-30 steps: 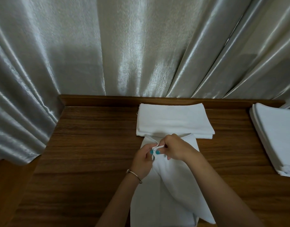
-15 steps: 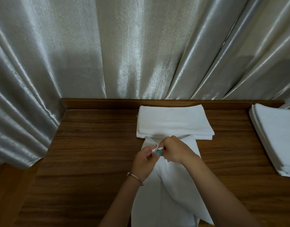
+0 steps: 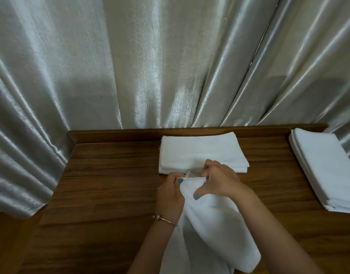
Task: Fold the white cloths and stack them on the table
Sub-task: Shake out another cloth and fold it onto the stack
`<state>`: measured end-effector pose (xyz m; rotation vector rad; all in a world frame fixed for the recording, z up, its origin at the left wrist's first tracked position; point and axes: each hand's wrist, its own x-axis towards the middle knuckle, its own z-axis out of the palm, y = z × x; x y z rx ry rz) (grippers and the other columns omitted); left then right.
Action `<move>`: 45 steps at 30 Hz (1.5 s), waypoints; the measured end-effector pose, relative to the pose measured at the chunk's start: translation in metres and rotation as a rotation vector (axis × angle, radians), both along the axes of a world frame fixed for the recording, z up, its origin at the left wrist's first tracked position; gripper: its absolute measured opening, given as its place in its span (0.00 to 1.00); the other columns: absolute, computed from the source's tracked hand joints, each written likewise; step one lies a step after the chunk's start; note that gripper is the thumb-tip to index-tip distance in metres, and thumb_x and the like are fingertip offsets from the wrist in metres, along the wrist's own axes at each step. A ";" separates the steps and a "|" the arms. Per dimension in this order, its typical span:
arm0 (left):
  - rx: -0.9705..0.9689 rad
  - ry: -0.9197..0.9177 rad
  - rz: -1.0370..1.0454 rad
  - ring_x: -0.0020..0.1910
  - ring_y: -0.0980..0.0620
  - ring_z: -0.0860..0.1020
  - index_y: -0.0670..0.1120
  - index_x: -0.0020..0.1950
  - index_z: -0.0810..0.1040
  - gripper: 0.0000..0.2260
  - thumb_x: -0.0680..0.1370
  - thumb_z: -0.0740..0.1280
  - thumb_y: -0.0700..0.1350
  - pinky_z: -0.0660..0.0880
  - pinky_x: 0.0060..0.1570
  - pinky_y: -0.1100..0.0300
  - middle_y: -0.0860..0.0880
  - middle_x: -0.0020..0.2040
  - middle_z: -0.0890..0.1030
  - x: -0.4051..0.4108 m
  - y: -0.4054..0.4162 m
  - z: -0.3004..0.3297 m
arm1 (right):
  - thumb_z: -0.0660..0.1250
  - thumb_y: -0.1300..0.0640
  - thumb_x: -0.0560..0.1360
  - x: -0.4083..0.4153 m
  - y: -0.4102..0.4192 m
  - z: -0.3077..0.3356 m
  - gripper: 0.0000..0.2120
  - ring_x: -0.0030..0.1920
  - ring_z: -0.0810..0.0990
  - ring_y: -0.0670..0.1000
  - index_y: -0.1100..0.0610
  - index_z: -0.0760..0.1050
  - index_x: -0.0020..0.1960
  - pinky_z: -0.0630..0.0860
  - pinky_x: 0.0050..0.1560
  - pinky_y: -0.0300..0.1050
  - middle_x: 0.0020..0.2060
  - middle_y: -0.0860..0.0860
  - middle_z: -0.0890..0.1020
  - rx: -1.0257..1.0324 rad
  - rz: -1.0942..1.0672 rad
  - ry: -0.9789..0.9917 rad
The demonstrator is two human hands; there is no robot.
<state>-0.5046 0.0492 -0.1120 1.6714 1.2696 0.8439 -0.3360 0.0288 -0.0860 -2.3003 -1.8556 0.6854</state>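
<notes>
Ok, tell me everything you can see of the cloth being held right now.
The held cloth is plain white, soft woven fabric, unfolded and loosely draped. Its top edge is pinched taut between the left hand and right hand, just before the centre stack. The rest hangs toward the person over the wooden table, running out of view.

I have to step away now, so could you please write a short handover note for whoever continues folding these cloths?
Left hand: pinching the top edge of the loose white cloth.
Right hand: pinching the same edge beside it.
The cloth hangs from both hands, trailing toward the near table edge, not yet folded.
Done: a folded stack lies at the back centre; another stack sits at the right edge.
Left: fold this cloth and lay it on a stack.
</notes>
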 end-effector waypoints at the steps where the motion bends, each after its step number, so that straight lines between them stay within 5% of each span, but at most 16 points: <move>1: 0.030 -0.005 0.003 0.43 0.52 0.77 0.53 0.46 0.71 0.08 0.81 0.58 0.41 0.72 0.40 0.71 0.53 0.42 0.76 0.000 -0.001 0.004 | 0.77 0.34 0.54 0.008 -0.001 0.001 0.22 0.47 0.71 0.48 0.49 0.79 0.37 0.66 0.41 0.42 0.46 0.42 0.72 -0.021 0.017 -0.016; 9: 0.396 -0.222 0.188 0.41 0.69 0.75 0.48 0.46 0.71 0.08 0.79 0.55 0.39 0.69 0.38 0.78 0.61 0.39 0.74 -0.008 0.005 0.058 | 0.77 0.37 0.60 0.060 -0.022 0.001 0.17 0.49 0.75 0.52 0.47 0.77 0.38 0.70 0.53 0.48 0.44 0.47 0.81 -0.224 0.010 -0.162; 15: 0.486 -0.272 0.266 0.39 0.71 0.73 0.45 0.45 0.73 0.09 0.76 0.55 0.37 0.67 0.39 0.78 0.61 0.39 0.73 -0.014 0.025 0.087 | 0.75 0.37 0.61 0.073 -0.040 0.020 0.27 0.59 0.77 0.51 0.43 0.76 0.57 0.66 0.62 0.51 0.54 0.44 0.82 -0.181 0.007 -0.294; 18: 0.494 -0.266 0.268 0.37 0.66 0.74 0.41 0.46 0.75 0.09 0.76 0.55 0.36 0.67 0.38 0.79 0.57 0.37 0.73 -0.016 0.032 0.092 | 0.71 0.32 0.63 0.072 -0.047 0.040 0.33 0.63 0.76 0.51 0.42 0.72 0.65 0.63 0.66 0.54 0.58 0.44 0.81 -0.126 -0.067 -0.329; 23: 0.493 -0.221 0.334 0.34 0.54 0.70 0.37 0.47 0.76 0.09 0.77 0.56 0.34 0.62 0.33 0.69 0.50 0.39 0.75 -0.029 0.045 0.105 | 0.59 0.22 0.64 0.074 -0.065 0.091 0.32 0.54 0.78 0.50 0.42 0.78 0.58 0.65 0.63 0.50 0.47 0.43 0.83 0.069 -0.163 -0.335; 26: 0.517 -0.184 0.386 0.40 0.50 0.71 0.35 0.48 0.76 0.10 0.80 0.55 0.35 0.59 0.35 0.67 0.48 0.40 0.74 -0.038 0.053 0.118 | 0.57 0.30 0.73 0.086 -0.076 0.119 0.21 0.48 0.75 0.47 0.40 0.78 0.54 0.65 0.62 0.47 0.38 0.43 0.79 0.294 -0.130 -0.408; 30: 0.533 -0.191 0.438 0.39 0.49 0.72 0.37 0.50 0.77 0.12 0.80 0.54 0.38 0.61 0.37 0.65 0.46 0.41 0.76 -0.033 0.056 0.129 | 0.61 0.45 0.78 0.094 -0.078 0.139 0.11 0.55 0.78 0.53 0.42 0.77 0.58 0.66 0.60 0.49 0.47 0.49 0.83 0.386 -0.113 -0.518; 34: 0.393 -0.115 0.401 0.45 0.41 0.75 0.39 0.54 0.76 0.11 0.80 0.54 0.36 0.61 0.38 0.64 0.40 0.46 0.79 -0.025 0.053 0.134 | 0.60 0.49 0.79 0.093 -0.087 0.154 0.13 0.55 0.79 0.54 0.42 0.77 0.60 0.68 0.59 0.49 0.50 0.50 0.84 0.367 -0.129 -0.641; 40: 0.412 -0.074 0.359 0.39 0.49 0.71 0.39 0.54 0.75 0.11 0.80 0.54 0.36 0.63 0.37 0.61 0.46 0.41 0.75 -0.022 0.036 0.141 | 0.63 0.55 0.78 0.102 -0.107 0.154 0.11 0.51 0.81 0.56 0.46 0.80 0.56 0.70 0.48 0.45 0.48 0.51 0.85 0.442 -0.149 -0.493; 45: 0.347 -0.045 0.301 0.38 0.47 0.72 0.37 0.55 0.76 0.11 0.81 0.54 0.36 0.66 0.38 0.58 0.43 0.40 0.75 -0.027 0.030 0.132 | 0.72 0.63 0.73 0.097 -0.121 0.146 0.07 0.43 0.81 0.52 0.56 0.85 0.50 0.69 0.66 0.50 0.41 0.49 0.85 0.638 -0.218 -0.104</move>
